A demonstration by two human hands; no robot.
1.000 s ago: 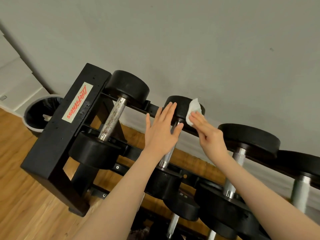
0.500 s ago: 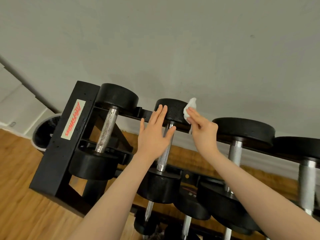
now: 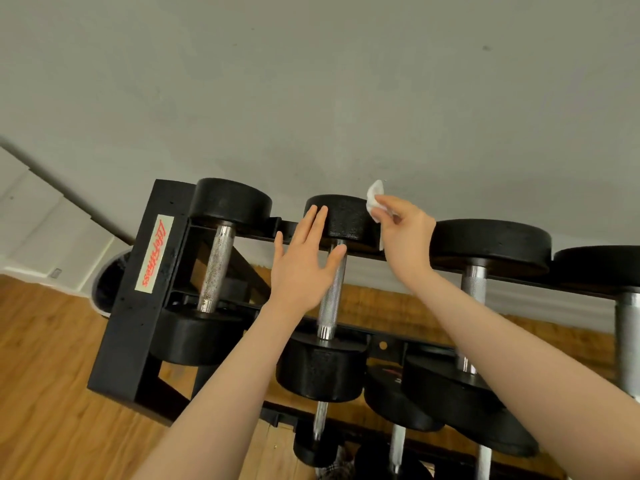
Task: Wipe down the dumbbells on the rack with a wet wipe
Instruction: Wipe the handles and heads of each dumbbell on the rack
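Pinched between thumb and fingertips of my right hand (image 3: pixel 403 230) was the wet wipe (image 3: pixel 374 199), a small white crumpled piece held against the upper right edge of the far head of the second dumbbell (image 3: pixel 341 220) on the rack (image 3: pixel 138 306). Part of the wipe stuck up above my fingers, against the grey wall (image 3: pixel 311 81).

My left hand (image 3: pixel 303 261) lay flat and spread, fingers straight, holding nothing; the fingertips touched the left face of that same far head, the thumb crossed in front of the knurled steel handle (image 3: pixel 332 292) just below it.

Taking the second dumbbell as the landmark:
- it sat across the rack's top tier, near head toward me, far head toward the wall
- left of it, the first dumbbell (image 3: pixel 216 265), handle duller and speckled, next to the rack's black end plate with a pale sticker (image 3: pixel 154 252) in red script
- right of it, a third dumbbell (image 3: pixel 491 242) with a wider head, partly behind my right forearm; a fourth at the frame's right edge
- below it, more dumbbells on a lower tier, only partly seen
- far left and beyond the rack, a round bin (image 3: pixel 107 285) with a dark liner on the wooden floor (image 3: pixel 45 393)
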